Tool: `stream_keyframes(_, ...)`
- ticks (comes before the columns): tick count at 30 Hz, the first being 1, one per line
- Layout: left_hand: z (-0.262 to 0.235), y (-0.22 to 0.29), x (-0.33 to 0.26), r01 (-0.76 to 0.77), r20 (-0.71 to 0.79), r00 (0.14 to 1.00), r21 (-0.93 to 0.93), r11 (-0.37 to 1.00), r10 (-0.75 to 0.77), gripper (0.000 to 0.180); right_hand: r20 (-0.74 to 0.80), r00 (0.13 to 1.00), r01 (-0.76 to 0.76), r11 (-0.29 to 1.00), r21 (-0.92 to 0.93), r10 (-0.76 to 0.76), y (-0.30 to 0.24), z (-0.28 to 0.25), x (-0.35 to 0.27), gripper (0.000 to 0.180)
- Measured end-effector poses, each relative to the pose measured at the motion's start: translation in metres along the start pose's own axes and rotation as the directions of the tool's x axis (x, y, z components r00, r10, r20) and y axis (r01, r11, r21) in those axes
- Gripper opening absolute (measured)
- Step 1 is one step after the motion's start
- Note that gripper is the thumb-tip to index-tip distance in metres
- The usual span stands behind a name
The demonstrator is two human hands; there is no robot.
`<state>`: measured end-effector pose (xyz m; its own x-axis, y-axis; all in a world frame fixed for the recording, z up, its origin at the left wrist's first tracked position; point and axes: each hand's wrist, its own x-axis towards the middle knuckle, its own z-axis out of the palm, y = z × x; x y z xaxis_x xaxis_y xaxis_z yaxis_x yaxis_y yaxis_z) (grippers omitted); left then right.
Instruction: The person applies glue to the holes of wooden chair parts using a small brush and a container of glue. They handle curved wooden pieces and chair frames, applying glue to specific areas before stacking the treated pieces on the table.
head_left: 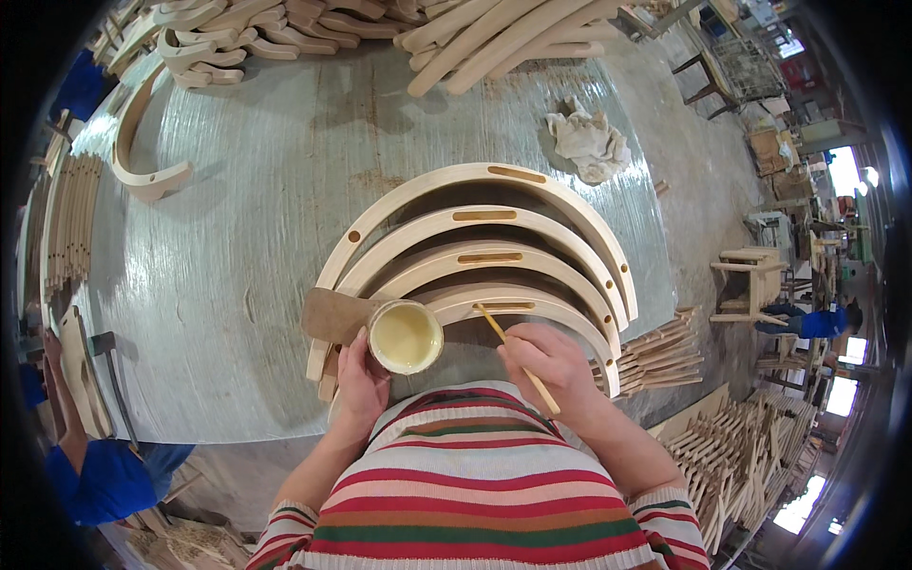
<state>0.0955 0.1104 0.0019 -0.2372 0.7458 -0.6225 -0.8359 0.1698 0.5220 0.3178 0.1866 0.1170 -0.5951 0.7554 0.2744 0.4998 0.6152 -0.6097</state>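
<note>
My left hand [362, 382] is closed around a round cup [407, 338] of pale yellow, creamy liquid. A flat brown piece with a rounded end [337, 316] juts out from the cup's left side; I cannot tell if it is joined to it. Pinched in my right hand [549, 369] is a thin wooden stick [518, 357], slanting down to the right. Its tip touches the left end of the slot in the nearest curved wooden piece [560, 313]. Several such arcs stand in a row behind, each with a slot on top, like the farthest arc [418, 184].
Plastic-like sheeting covers the table [256, 247]. A crumpled whitish cloth [589, 142] lies at the far right, a loose curved piece [142, 176] at the far left. Stacked wooden parts [518, 43] line the back. A co-worker in blue [104, 480] is at the left edge.
</note>
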Motion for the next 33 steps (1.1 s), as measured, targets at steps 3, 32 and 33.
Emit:
stream_keyframes(3, -0.005, -0.001, -0.001, -0.01, 0.015, 1.0, 0.049, 0.999, 0.01, 0.019, 0.003, 0.999, -0.038, 0.998, -0.047, 0.038, 0.004, -0.009, -0.009, 0.013)
stream_keyframes(32, -0.002, -0.001, -0.006, -0.051, 0.219, 0.975, 0.037, 0.998, 0.042, 0.032, 0.042, 0.999, -0.031, 0.999, -0.039, 0.033, -0.019, 0.016, -0.002, 0.01)
stream_keyframes(33, -0.003, -0.004, -0.004, -0.053, 0.195, 0.98, 0.029, 0.998, 0.047, 0.032, 0.045, 0.999, 0.007, 0.999, -0.054, -0.005, -0.018, 0.015, -0.002, 0.01)
